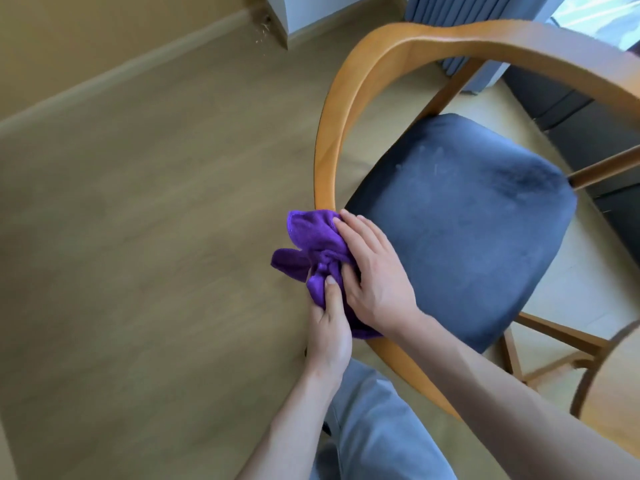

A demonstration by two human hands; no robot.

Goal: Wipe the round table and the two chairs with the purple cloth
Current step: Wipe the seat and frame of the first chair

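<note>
Purple cloth is bunched up on the curved wooden rail of the chair, at the near-left bend of the backrest/arm loop, draped over the rail so the wood is hidden there. Left hand comes up from the near side and grasps the near, hanging part of the cloth, thumb on top pinching a fold, other fingers tucked under and not visible. Right hand lies over the right side of the cloth on the rail, fingers mostly straight and pointing far-left, palm down, pressing the cloth onto the wood; thumb tucked into the folds next to the left thumb. The two hands are touching or just beside each other at the cloth. Chair has an orange-brown bentwood frame, and a dark blue padded seat just right of the hands, with some pale marks on its far part. Wood-look floor fills the left side, baseboard running along the far left. Person's grey trouser leg at the near edge between the forearms. Another curved wooden piece at near right, blurred, cannot tell what it belongs to. Dark furniture at far right, unclear.
</note>
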